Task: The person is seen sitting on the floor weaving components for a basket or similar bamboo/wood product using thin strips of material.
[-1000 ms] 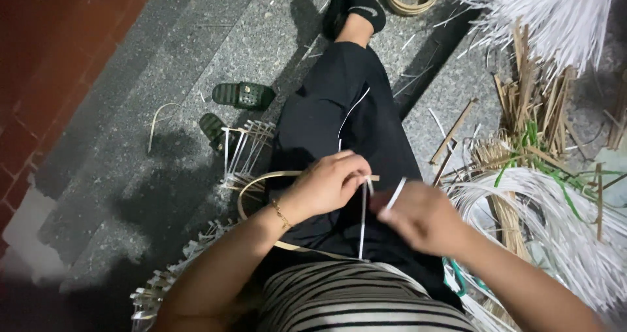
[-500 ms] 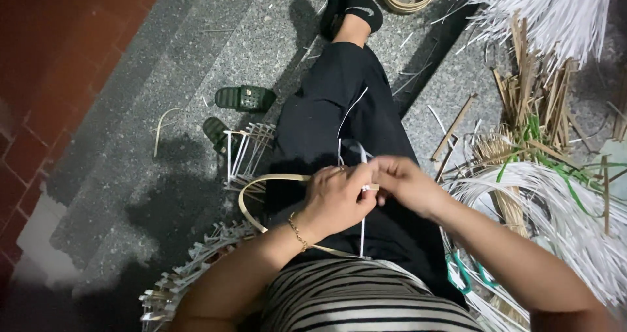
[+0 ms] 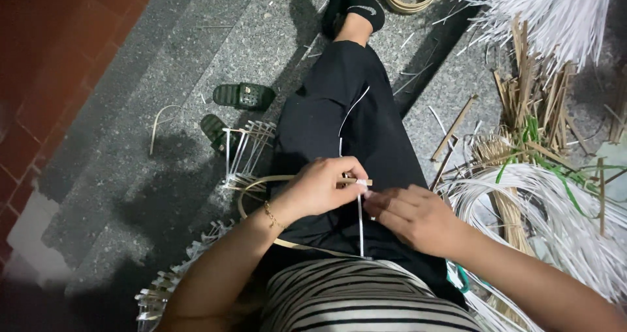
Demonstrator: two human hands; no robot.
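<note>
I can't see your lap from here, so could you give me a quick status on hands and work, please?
Left hand pinching bamboo hoop and white strip. Right hand fingers on the strip. Nothing blocking.

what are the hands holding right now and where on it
The left hand pinches the end of a thin tan strip of the hoop on the lap. The right hand meets a white strand near its top; its exact grip is hidden.
</note>
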